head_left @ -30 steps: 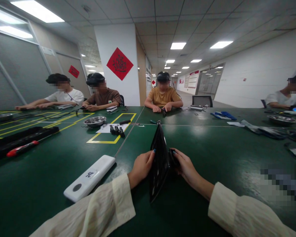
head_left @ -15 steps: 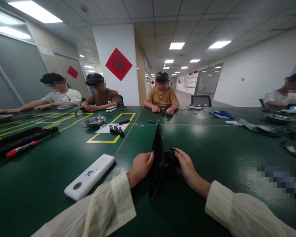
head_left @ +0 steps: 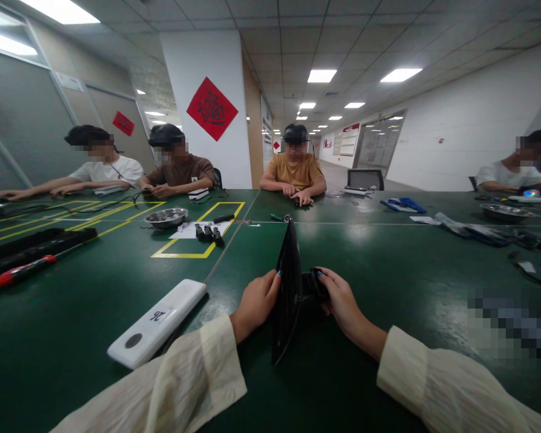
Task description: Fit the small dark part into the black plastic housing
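Upright on its edge, a thin black panel (head_left: 287, 294), like a small screen seen nearly edge-on, is between my hands. My left hand (head_left: 258, 302) grips its left face, thumb against the surface and fingers hidden behind. A short black mount (head_left: 310, 285) juts from the panel's right side. My right hand (head_left: 340, 299) is closed round the outer end of this mount, thumb on top. A white oblong device (head_left: 160, 322) marked 26 lies to the left of my left forearm.
Several small black parts (head_left: 208, 234) and a paper sheet lie by a metal bowl (head_left: 166, 218). A red-and-black tool (head_left: 24, 270) is at the left. Across the green table (head_left: 388, 264) sits a person (head_left: 294, 170). Blue gloves (head_left: 403, 205) lie at the far right.
My view has shifted slightly, so things on the table sit a little further left and higher. My grip looks the same. The hands of the person opposite have come together over a dark object.
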